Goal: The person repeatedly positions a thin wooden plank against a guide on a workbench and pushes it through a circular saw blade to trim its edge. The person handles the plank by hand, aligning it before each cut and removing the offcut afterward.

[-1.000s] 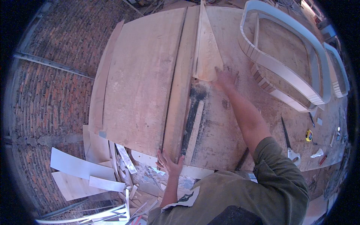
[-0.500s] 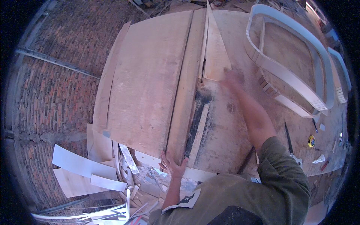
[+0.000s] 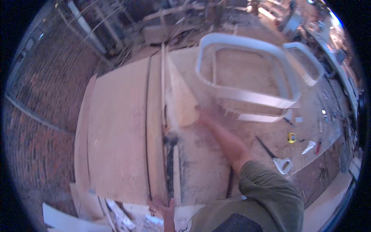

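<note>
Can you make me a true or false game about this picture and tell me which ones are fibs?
1. A saw with a white handle lies on the table. True.
2. The left hand is holding the saw. False: it is at the near end of a long board.
3. The right hand is beside a pointed wooden piece. True.
4. The tape measure is left of the pointed wooden piece. False: it is to the right.
</note>
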The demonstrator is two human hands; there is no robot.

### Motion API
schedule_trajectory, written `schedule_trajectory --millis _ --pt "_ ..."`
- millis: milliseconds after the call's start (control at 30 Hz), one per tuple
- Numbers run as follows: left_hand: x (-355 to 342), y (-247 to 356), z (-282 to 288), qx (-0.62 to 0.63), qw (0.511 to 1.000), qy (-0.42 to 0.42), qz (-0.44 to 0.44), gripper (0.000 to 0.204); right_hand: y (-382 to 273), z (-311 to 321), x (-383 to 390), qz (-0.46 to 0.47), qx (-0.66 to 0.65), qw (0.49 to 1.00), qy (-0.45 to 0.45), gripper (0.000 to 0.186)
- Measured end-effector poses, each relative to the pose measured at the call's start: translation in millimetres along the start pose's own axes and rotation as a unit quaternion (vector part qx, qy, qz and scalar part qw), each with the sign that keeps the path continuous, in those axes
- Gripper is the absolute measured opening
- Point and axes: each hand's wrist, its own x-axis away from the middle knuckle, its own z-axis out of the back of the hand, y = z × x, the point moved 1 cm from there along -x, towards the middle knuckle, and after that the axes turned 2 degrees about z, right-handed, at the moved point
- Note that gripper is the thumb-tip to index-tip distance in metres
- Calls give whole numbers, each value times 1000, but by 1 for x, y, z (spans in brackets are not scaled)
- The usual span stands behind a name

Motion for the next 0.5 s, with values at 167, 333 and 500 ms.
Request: schedule_trajectory --millis 167,333,500 --pt "3 -21 -15 -69 997 22 16 115 6 -12 104 -8 -35 999 2 112" --pt "2 -54 -35 -53 986 124 -93 102 -5 -14 245 -11 -135 990 -42 98" --pt "29 -57 -52 284 948 34 -136 59 -1 -64 354 18 -227 974 17 78"
